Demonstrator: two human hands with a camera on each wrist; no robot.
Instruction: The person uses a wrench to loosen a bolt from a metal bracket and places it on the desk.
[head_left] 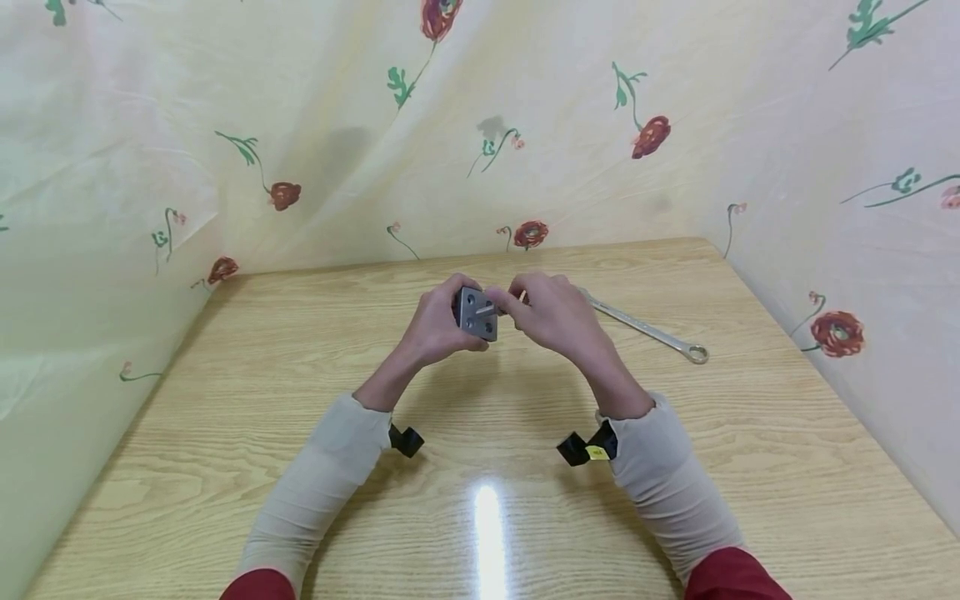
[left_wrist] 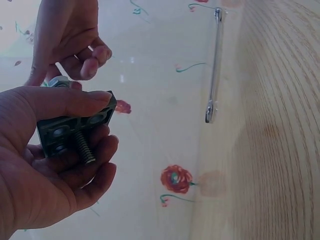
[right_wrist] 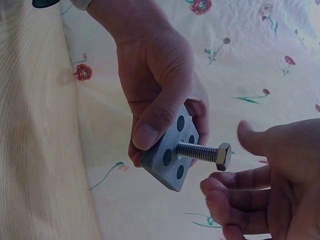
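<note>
My left hand [head_left: 438,321] grips a grey metal plate [right_wrist: 165,162] with several round holes by its edges, holding it up over the table. A hex-head bolt [right_wrist: 200,151] stands through the plate's middle. Its threaded end [left_wrist: 86,149] sticks out on the far face, as the left wrist view shows. Beside the bolt head [right_wrist: 224,157] is my right hand [right_wrist: 280,175], thumb and fingers spread apart around it with a gap showing in the right wrist view. From the head view, the right thumb overlaps the bolt head.
A long combination wrench [head_left: 645,325] lies on the wooden table [head_left: 300,325], right of my right hand, its ring end toward me. Flowered cloth [head_left: 337,167] hangs behind the table and along both sides. Each wrist carries a small black camera mount [head_left: 407,442].
</note>
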